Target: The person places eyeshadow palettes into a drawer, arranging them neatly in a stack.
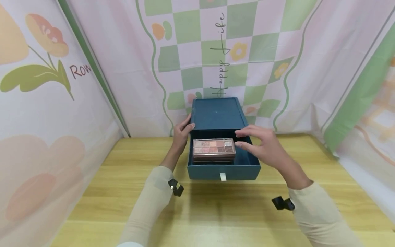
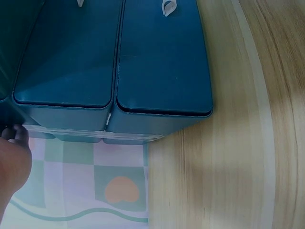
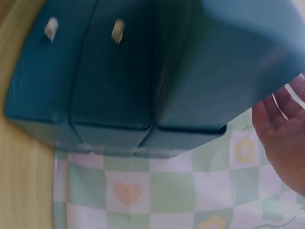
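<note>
A dark blue drawer cabinet [image 1: 217, 113] stands against the back curtain with its top drawer [image 1: 206, 172] pulled out. Inside the drawer, toward the left, lies a stack of eyeshadow palettes [image 1: 213, 149], the uppermost showing two rows of pink and brown shades through a clear lid. My left hand [image 1: 181, 137] rests along the cabinet's left side, thumb at the upper edge. Over the drawer's right side hovers my right hand [image 1: 263, 145], its thumb and fingers parted just right of the palettes and holding nothing. The right wrist view has this hand [image 3: 281, 138] beside the drawer.
Below the pulled-out drawer, closed drawers [image 2: 164, 62] with white pull loops [image 2: 168, 7] show in the wrist views. A wooden table [image 1: 148, 192] bears the cabinet. Patterned curtains [image 1: 129, 79] hang behind and at both sides.
</note>
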`<state>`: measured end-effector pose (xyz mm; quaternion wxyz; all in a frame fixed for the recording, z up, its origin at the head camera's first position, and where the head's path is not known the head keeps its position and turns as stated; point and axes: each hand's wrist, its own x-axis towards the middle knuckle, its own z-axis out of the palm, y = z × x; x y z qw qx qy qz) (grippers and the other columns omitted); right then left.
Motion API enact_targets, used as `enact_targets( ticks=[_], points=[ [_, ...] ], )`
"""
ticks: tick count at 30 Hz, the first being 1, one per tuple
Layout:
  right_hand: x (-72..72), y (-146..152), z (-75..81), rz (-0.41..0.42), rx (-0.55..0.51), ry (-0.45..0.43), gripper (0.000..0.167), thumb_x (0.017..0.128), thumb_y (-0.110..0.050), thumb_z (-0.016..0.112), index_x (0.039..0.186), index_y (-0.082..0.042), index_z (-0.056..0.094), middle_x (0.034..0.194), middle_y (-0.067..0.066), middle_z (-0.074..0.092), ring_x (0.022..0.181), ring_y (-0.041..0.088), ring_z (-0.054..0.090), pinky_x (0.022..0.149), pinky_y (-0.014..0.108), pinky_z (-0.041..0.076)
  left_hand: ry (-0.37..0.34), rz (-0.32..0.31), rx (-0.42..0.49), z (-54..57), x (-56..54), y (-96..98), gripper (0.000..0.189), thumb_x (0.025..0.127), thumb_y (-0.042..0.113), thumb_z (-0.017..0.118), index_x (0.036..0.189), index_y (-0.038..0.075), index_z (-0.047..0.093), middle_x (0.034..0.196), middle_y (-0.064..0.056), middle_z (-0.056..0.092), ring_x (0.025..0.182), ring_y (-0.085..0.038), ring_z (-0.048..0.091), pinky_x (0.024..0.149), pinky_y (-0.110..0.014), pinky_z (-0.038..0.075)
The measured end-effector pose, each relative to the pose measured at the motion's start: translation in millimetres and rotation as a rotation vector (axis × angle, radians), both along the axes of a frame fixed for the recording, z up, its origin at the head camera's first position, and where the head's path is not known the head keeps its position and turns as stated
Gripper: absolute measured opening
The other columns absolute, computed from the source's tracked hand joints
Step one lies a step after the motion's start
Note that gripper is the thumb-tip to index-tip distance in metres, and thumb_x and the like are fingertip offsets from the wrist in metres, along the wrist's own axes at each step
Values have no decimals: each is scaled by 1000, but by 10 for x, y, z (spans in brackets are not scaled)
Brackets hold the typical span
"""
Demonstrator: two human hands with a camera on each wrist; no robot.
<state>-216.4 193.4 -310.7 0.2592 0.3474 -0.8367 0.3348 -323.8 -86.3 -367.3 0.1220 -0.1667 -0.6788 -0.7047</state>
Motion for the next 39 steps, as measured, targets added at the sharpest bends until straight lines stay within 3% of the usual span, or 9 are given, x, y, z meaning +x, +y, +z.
enact_targets(
  ticks=[2, 5, 10, 16, 18, 23, 29, 34, 39],
  points=[
    [125, -19, -30, -9, -73, 46, 34, 77, 4, 80, 111, -3, 77, 105, 13, 77, 103, 6, 68, 94, 5, 46, 4, 10, 3, 0, 9, 8, 57, 95, 13, 55, 150, 0, 45, 159, -16, 42, 151, -29, 39, 124, -47, 34],
    [320, -88, -69, -10, -156, 88, 30, 78, 7, 77, 107, -1, 77, 100, 14, 77, 103, -4, 64, 94, 3, 44, 16, 15, 8, -9, 0, 17, 58, 95, 16, 56, 150, 1, 46, 159, -14, 43, 150, -27, 41, 123, -47, 36],
    [618, -257, -185, 33, -284, 165, 18, 83, 4, 71, 100, 3, 77, 92, 16, 77, 98, -2, 66, 92, 8, 49, 11, 16, 4, -25, -3, 15, 60, 94, 18, 56, 150, 0, 45, 158, -13, 44, 149, -26, 42, 123, -46, 37],
    [835, -460, -420, 176, -376, 227, 14, 92, -5, 67, 96, 5, 76, 83, 14, 76, 85, 4, 70, 81, 13, 56, -4, 35, 9, -11, 10, 12, 60, 92, 17, 57, 149, 0, 46, 158, -15, 44, 150, -28, 40, 124, -46, 35],
    [897, -513, -496, 177, -383, 146, 12, 89, 3, 66, 96, 3, 76, 84, 13, 76, 83, 4, 71, 79, 14, 57, -8, 36, 10, 3, 10, 12, 60, 93, 17, 56, 149, 0, 46, 158, -13, 45, 151, -27, 40, 124, -46, 34],
    [1025, -586, -677, 132, -433, -161, 24, 87, 13, 59, 96, 0, 76, 84, 11, 78, 81, 2, 72, 74, 17, 58, -4, 13, 11, 1, 7, 18, 59, 95, 15, 55, 150, -2, 43, 159, -14, 43, 152, -27, 38, 125, -46, 32],
    [1044, -625, -820, 71, -502, -467, 22, 99, 0, 53, 98, 6, 74, 86, 4, 80, 82, 2, 74, 82, 18, 58, -17, -2, 26, -11, 5, 12, 58, 95, 15, 56, 150, 1, 45, 160, -14, 42, 153, -27, 36, 127, -44, 30],
    [971, -660, -846, 74, -489, -689, 33, 105, -12, 48, 103, 12, 72, 90, 19, 79, 82, 3, 74, 82, 23, 60, -11, 2, 36, -8, -11, 14, 58, 95, 15, 56, 150, -1, 44, 159, -15, 42, 153, -26, 37, 127, -43, 30],
    [879, -712, -799, 121, -576, -914, 48, 108, -25, 43, 111, 17, 67, 89, 4, 80, 83, 9, 76, 83, 26, 61, -3, 3, 27, -22, -17, 21, 58, 95, 12, 55, 150, -4, 43, 160, -19, 39, 152, -27, 37, 125, -44, 32]
  ],
)
